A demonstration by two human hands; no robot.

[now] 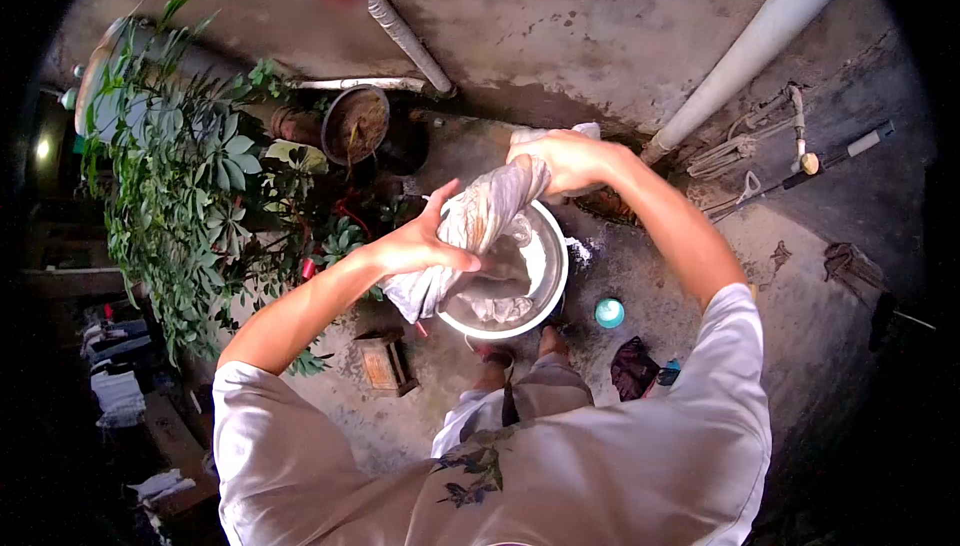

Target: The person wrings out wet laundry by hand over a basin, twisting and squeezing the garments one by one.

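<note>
A twisted, pale wet-looking cloth point(490, 208) stretches between my two hands above a round basin point(562, 271). My left hand point(420, 243) grips the lower left part of it, thumb across the front. A loose end of the cloth hangs below that hand. My right hand point(565, 161) is closed round the upper right end, and a little fabric sticks out behind its knuckles. Inside the basin lies murky water point(505, 266) with some whitish fabric point(500, 308) near the front rim. The cloth hides the basin's left part.
Leafy plants point(190, 176) and a soil-filled pot point(355, 126) stand at the left. A small wooden stool point(383, 364) is on the floor. Right of the basin are a turquoise container point(609, 313) and a dark bag point(634, 368). A white pipe point(755, 51) runs up the wall.
</note>
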